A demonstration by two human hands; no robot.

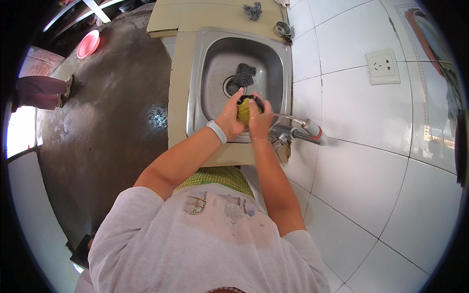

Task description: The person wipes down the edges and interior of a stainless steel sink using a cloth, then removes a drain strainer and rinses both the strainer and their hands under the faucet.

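Note:
Both my hands cup a small yellow-green and black item (pixel 243 111), perhaps a cloth or sponge, above the near part of a stainless steel sink (pixel 214 99). My left hand (pixel 232 117) holds it from the left, thumb pointing up. Across its right side lie the fingers of my right hand (pixel 261 119). Water runs from the faucet (pixel 311 128) at the right onto my right hand. A dark grey mesh scouring pad (pixel 244 74) lies in the basin beside the drain (pixel 231 86), partly over it.
Another steel wool scourer (pixel 253 11) lies on the counter (pixel 216 14) beyond the sink. Small metal containers (pixel 282 28) stand by the tiled wall, which bears a socket (pixel 383 66). On the wet floor at the left are a pink basin (pixel 88 44) and a person's legs (pixel 42 91).

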